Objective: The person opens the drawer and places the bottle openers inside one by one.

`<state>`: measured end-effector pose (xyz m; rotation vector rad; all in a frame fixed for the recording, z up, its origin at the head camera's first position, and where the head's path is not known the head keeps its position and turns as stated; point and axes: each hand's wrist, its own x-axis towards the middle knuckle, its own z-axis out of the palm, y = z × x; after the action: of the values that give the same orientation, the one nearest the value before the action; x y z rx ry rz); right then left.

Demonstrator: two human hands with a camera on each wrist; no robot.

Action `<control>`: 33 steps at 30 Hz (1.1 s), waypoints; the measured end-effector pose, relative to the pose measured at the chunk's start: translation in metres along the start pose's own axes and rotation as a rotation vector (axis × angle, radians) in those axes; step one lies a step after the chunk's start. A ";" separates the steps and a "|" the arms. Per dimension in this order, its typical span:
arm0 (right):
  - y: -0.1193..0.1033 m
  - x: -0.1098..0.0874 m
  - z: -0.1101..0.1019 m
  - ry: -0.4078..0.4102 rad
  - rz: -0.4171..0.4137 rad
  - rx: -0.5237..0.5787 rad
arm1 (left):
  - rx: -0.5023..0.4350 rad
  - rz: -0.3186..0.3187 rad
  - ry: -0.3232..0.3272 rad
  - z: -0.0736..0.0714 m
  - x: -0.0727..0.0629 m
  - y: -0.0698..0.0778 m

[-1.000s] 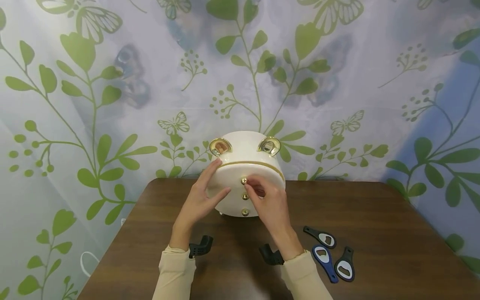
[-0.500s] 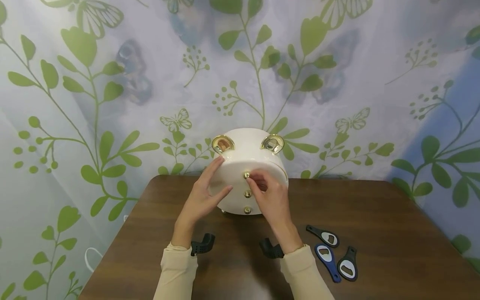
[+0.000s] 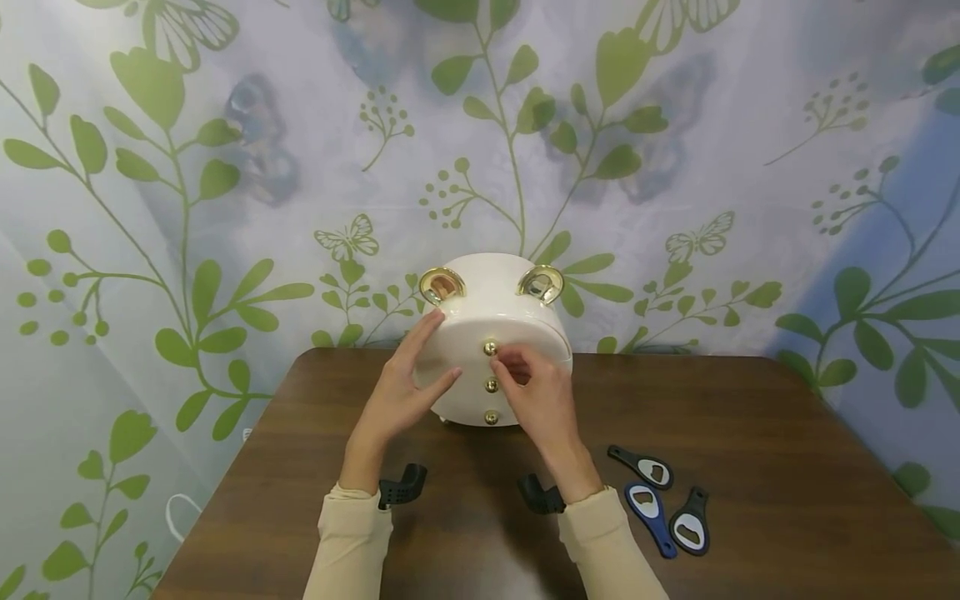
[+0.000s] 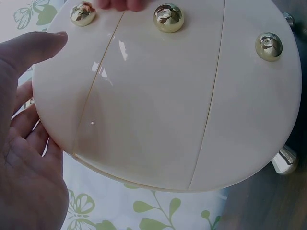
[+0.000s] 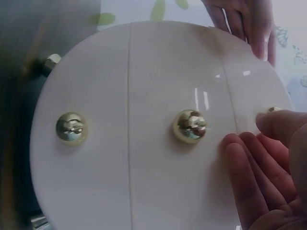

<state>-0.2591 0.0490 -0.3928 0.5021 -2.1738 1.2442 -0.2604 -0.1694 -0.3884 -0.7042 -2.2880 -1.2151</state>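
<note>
Head view: three bottle openers (image 3: 660, 526) lie near right on the table (image 3: 787, 467). Beyond, the left hand (image 3: 396, 397), fingers spread, touches the left side of the white box (image 3: 468, 354) at the table's far edge; the right hand (image 3: 546, 402) curls at the topmost of three gold knobs (image 3: 491, 385), whether gripping cannot be told. Box interior hidden. Far: patterned backdrop (image 3: 315, 150), cut off.

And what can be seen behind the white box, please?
A leafy backdrop shows above the white box and on both sides; the box covers whatever lies directly behind it.
</note>
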 end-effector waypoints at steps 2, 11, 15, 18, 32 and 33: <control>0.001 -0.002 0.001 -0.014 0.008 -0.008 | -0.002 0.005 0.003 0.000 0.000 0.000; 0.009 -0.009 0.004 -0.020 -0.006 -0.012 | -0.024 0.008 -0.004 0.003 0.002 0.001; 0.011 -0.012 0.006 -0.017 -0.031 -0.040 | -0.015 0.008 -0.007 0.003 0.002 0.001; 0.014 -0.016 0.007 -0.013 -0.047 -0.073 | -0.006 0.016 -0.002 0.003 0.001 0.001; 0.024 -0.029 0.016 0.011 -0.063 -0.129 | 0.003 0.009 0.000 0.003 -0.001 0.000; 0.024 -0.030 0.016 0.011 -0.062 -0.124 | 0.004 0.009 0.004 0.003 -0.002 0.000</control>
<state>-0.2547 0.0476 -0.4340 0.5068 -2.1928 1.0697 -0.2594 -0.1672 -0.3911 -0.7100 -2.2809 -1.2063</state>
